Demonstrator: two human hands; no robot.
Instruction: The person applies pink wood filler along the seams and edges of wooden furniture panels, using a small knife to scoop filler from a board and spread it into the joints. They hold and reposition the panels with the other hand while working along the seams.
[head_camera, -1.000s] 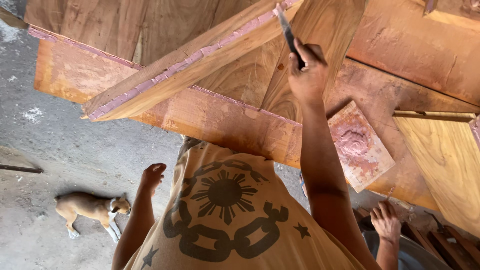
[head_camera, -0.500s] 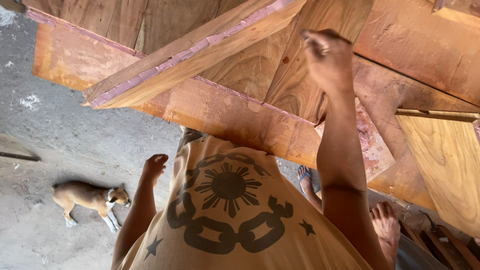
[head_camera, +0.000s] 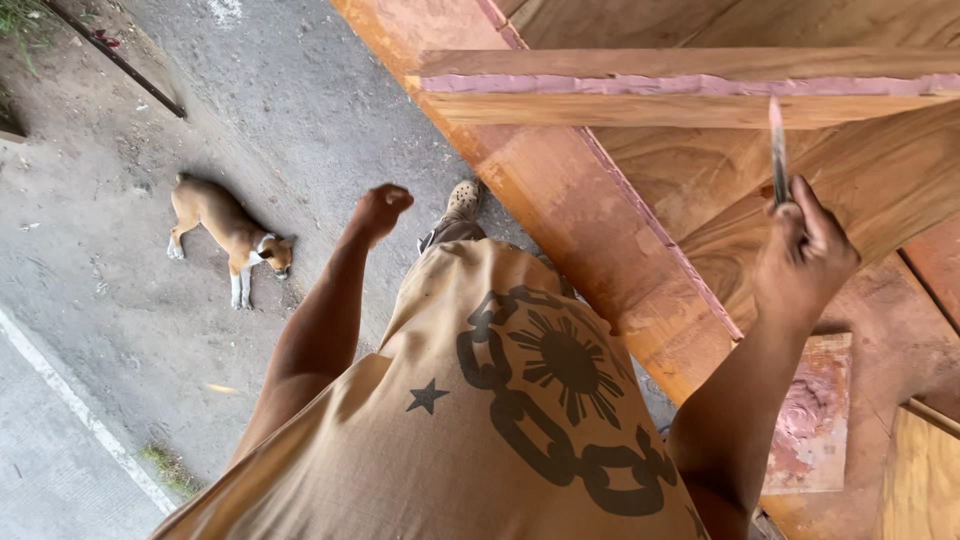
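Note:
My right hand (head_camera: 805, 262) is raised and shut on a thin putty knife (head_camera: 778, 150). The blade points up at the pink-filled edge of a wooden plank (head_camera: 640, 85) that crosses the top of the view. Under it lie wide reddish-brown wooden panels (head_camera: 600, 230) with a pink filler line along a seam. My left hand (head_camera: 381, 208) hangs clenched in a fist at my side, holding nothing, above the concrete floor. My tan printed shirt (head_camera: 480, 420) fills the lower middle.
A small flat board with a lump of pink filler (head_camera: 812, 420) lies on the wood near my right forearm. A tan and white dog (head_camera: 228, 236) stands on the grey concrete (head_camera: 120, 300) at left. My shoe (head_camera: 460, 203) shows beside the panel edge.
The view has swung, so the floor and dog now take up more of the left. My right hand with the knife has shifted right along the plank edge. My left fist stays clenched.

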